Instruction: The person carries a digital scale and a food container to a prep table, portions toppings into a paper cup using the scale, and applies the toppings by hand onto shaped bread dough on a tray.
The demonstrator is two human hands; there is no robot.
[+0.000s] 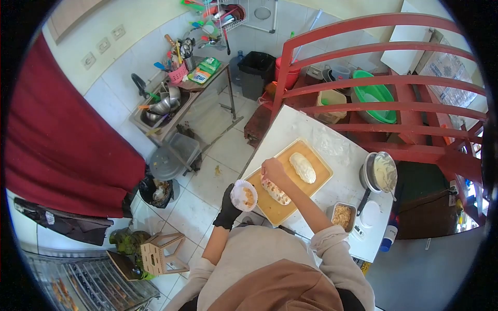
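On the white worktop (353,181) there's a tan tray (322,179), plus a bowl (369,171) of something pale and creamy over by the far right. Right hand (272,171) is bare, fingers bunched narrow at the far end of the topped loaf (275,193); can't tell if they're pinching anything, the back of the hand hides the tips. Left hand (227,210) wears a black glove, fingers curled round a paper cup (238,194) with orangey crumbs (249,196) in it, just beside the tray. Topped loaf lies on the tray, running from the right fingers back toward the person. Plain loaf (302,167) sits next to it, near the right hand but apart. Smaller tin (330,213) stands by the right sleeve (329,239).
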